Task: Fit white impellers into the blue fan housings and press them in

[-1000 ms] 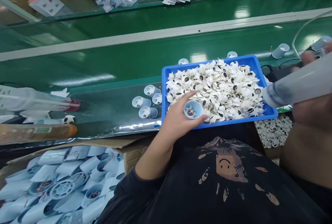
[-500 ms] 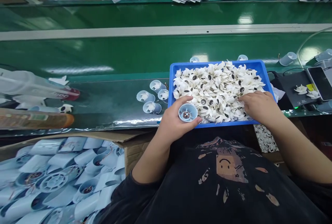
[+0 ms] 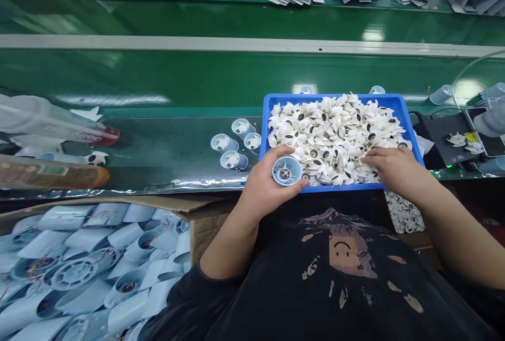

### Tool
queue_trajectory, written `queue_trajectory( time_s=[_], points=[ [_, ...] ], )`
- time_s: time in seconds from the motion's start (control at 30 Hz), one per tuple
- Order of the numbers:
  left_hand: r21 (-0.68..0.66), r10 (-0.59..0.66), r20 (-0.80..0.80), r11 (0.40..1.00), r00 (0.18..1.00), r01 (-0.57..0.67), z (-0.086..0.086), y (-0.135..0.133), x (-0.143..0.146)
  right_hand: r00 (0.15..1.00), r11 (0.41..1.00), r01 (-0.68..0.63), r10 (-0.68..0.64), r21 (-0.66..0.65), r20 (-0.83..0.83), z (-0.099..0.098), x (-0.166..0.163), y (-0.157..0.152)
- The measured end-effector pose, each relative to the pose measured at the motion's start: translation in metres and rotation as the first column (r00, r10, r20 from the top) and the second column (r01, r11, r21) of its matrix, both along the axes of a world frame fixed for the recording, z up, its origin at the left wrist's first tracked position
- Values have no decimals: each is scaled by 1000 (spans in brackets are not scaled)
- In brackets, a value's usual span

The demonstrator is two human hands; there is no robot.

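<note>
My left hand [image 3: 262, 183] is closed around a light-blue plastic cup-shaped housing [image 3: 294, 179], its open end facing up; a small motor with copper windings shows inside. It is at the front left corner of a blue tray [image 3: 335, 189] heaped with white fan wheels [image 3: 335, 136], several with dark round hubs. My right hand [image 3: 394, 170] reaches into the right part of this heap. Its fingers are bent together in a pinch on a white fan wheel, partly hidden by the fingertips.
Several blue housings with white fan wheels [image 3: 233, 160] stand left of the tray. A carton [image 3: 209, 225] of loose housings [image 3: 130, 283] lies at lower left. Bottles [image 3: 51, 172] lie on the left bench. At right are a black device [image 3: 445, 138] and a phone [image 3: 491, 143].
The view has shifted slightly. My right hand's fingers have drawn closer together over the heap; my left hand keeps its hold on the housing.
</note>
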State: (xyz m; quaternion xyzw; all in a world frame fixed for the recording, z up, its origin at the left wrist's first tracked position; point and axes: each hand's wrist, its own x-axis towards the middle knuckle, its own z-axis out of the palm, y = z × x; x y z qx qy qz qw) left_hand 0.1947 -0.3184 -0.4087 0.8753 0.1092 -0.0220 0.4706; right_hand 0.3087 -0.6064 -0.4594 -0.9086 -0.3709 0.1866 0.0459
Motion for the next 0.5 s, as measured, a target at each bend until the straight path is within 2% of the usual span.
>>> queue_trajectory(
  time_s=[0.1,0.2,0.23,0.3,0.33,0.37,0.4,0.43,0.47,0.5],
  points=[
    [3,-7,-13,1000,1000,7,0,0,0,997,997,50,-46,-57,64,3,-7,6],
    [-7,-34,-23,999,999,34,-1,1,0,981,984,157,-146,-80,127,6,-16,14],
    [-3,-42,-22,999,999,42,-2,1,0,970,979,201,-194,-35,143,8,-20,17],
    [11,-48,2,999,999,48,-5,0,0,950,945,279,-298,171,92,12,-28,22],
    [12,-54,26,999,998,53,-6,0,0,943,893,322,-333,316,-19,14,-33,24],
    [6,-68,55,998,996,68,-7,-2,1,923,801,386,-334,458,-192,17,-36,26],
    [-4,-95,87,995,992,95,-8,-3,1,871,680,478,-283,557,-403,19,-40,28],
    [-10,-131,118,991,984,134,-8,-5,2,776,553,588,-178,590,-605,21,-42,31],
    [-3,-177,144,984,974,179,-7,-7,2,646,452,695,-51,560,-761,23,-44,33],
    [21,-228,163,973,960,228,-6,-9,3,509,385,782,60,490,-859,25,-45,36]
  ],
)
